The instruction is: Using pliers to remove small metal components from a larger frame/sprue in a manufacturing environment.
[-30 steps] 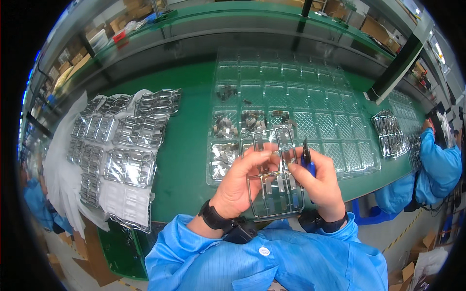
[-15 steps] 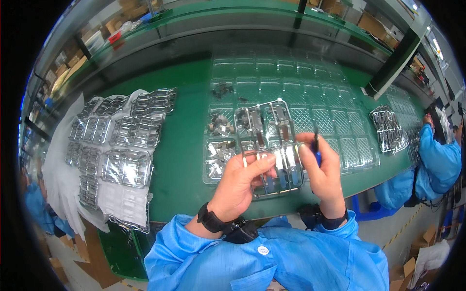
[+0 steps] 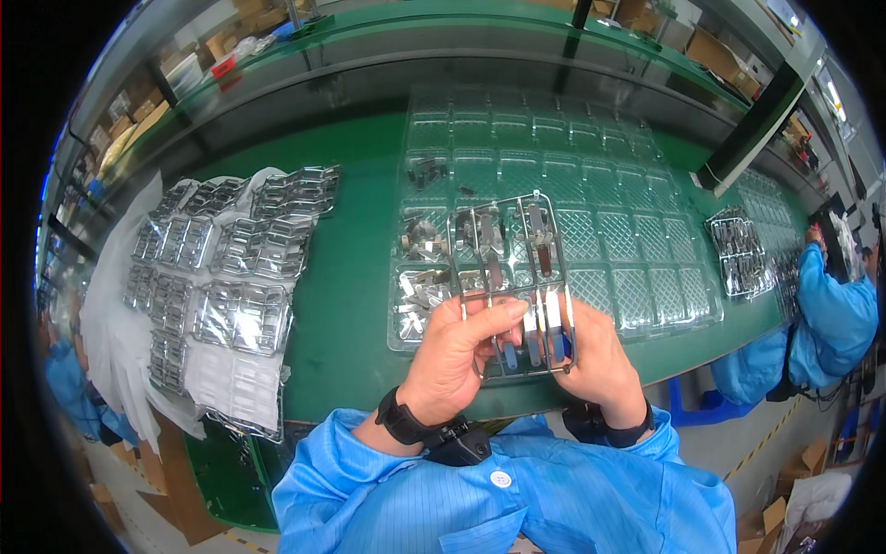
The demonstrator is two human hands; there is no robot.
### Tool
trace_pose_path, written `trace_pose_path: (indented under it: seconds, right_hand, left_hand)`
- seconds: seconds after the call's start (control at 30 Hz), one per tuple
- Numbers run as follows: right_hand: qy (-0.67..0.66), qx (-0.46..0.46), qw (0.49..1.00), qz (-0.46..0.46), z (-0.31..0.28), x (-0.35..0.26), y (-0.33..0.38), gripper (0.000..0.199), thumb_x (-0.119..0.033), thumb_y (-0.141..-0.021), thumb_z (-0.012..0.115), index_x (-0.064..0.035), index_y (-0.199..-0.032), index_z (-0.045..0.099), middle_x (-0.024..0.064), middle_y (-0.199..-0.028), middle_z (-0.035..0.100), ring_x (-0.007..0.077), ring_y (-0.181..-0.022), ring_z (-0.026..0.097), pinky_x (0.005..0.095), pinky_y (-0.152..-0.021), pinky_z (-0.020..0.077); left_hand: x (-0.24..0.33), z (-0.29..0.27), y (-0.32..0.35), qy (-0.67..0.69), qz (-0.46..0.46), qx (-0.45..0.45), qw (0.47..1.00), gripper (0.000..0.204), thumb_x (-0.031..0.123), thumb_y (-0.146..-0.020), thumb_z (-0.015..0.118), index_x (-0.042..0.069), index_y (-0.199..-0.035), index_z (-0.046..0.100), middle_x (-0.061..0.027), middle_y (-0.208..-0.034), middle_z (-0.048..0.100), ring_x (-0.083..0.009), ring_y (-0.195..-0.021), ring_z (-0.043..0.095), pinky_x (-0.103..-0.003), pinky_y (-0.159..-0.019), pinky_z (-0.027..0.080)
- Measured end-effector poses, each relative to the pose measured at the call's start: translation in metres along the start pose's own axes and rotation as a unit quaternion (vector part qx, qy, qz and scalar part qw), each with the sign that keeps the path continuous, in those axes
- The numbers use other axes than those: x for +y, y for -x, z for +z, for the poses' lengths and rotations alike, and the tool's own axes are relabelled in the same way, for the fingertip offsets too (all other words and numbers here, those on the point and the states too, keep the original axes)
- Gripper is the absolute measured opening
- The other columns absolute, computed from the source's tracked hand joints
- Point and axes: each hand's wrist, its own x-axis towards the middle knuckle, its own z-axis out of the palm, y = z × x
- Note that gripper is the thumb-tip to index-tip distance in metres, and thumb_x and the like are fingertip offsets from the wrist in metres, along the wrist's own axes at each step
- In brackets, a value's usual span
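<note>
Upright over the near part of the clear trays, my left hand (image 3: 461,343) grips a chrome-plated plastic sprue frame (image 3: 542,210) by its lower left part. Its thumb lies across the runners. Slim shiny pieces hang on the frame, some reflecting brown, others white or blue. My right hand (image 3: 598,355) is closed at the frame's lower right side, its fingertips partly behind the frame. A small blue part of a hand tool's handle (image 3: 566,347) shows by those fingers; the rest is hidden. Loose chrome pieces (image 3: 420,294) lie in the tray pockets left of the frame.
Clear compartmented trays (image 3: 637,277) cover the middle of the green table (image 3: 346,305). Stacked chrome sprue frames (image 3: 242,319) lie on white wrapping (image 3: 120,319) at left. More frames (image 3: 736,251) are at right, near a dark post (image 3: 761,125) and a co-worker's blue sleeve (image 3: 831,300).
My right hand has lowered and turned inward against the frame's lower right side, so the blue-handled tool in it is now mostly hidden. My left hand keeps the frame nearly in place.
</note>
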Motion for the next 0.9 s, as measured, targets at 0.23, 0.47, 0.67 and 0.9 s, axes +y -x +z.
trace_pose_path:
  seconds: [0.23,0.47,0.67,0.9]
  right_hand:
    - [-0.007,-0.023,0.999,0.025,-0.003,-0.003,0.000,0.032,-0.002,-0.069,0.061,-0.0048,-0.100,0.057,0.0169,-0.081,0.060,0.0368,-0.075,0.059,0.0408,-0.065,0.0477]
    - [0.007,-0.041,0.998,0.048,-0.003,-0.004,0.003,0.026,-0.004,-0.071,0.061,-0.0047,-0.097,0.058,0.0182,-0.074,0.061,0.0376,-0.067,0.060,0.0407,-0.058,0.0482]
    - [-0.207,-0.127,0.964,0.109,-0.004,0.003,0.005,0.019,-0.005,-0.072,0.063,-0.0036,-0.091,0.060,0.0188,-0.074,0.062,0.0368,-0.064,0.061,0.0375,-0.057,0.0485]
    - [0.017,-0.021,0.998,0.063,0.010,-0.005,0.006,0.020,-0.006,-0.074,0.059,-0.0023,-0.093,0.057,0.0176,-0.072,0.060,0.0385,-0.065,0.059,0.0410,-0.056,0.0466]
  left_hand:
    - [0.000,-0.002,0.000,0.001,-0.004,-0.001,1.000,0.011,0.010,-0.083,0.063,0.001,-0.088,0.062,-0.0028,-0.072,0.060,-0.0091,-0.065,0.055,-0.021,-0.063,0.043]
    - [0.001,0.003,0.003,-0.010,0.008,0.019,1.000,0.010,0.010,-0.082,0.063,0.001,-0.087,0.062,-0.0023,-0.072,0.060,-0.0086,-0.064,0.055,-0.022,-0.061,0.043]
    - [0.004,0.004,0.004,0.040,-0.029,-0.018,0.999,0.008,0.009,-0.081,0.063,0.002,-0.083,0.062,-0.0025,-0.068,0.059,-0.0092,-0.060,0.055,-0.022,-0.059,0.042]
    - [0.006,0.007,0.004,-0.024,0.024,0.034,0.999,0.007,0.008,-0.079,0.063,0.002,-0.081,0.062,-0.0022,-0.066,0.059,-0.0095,-0.060,0.054,-0.021,-0.059,0.042]
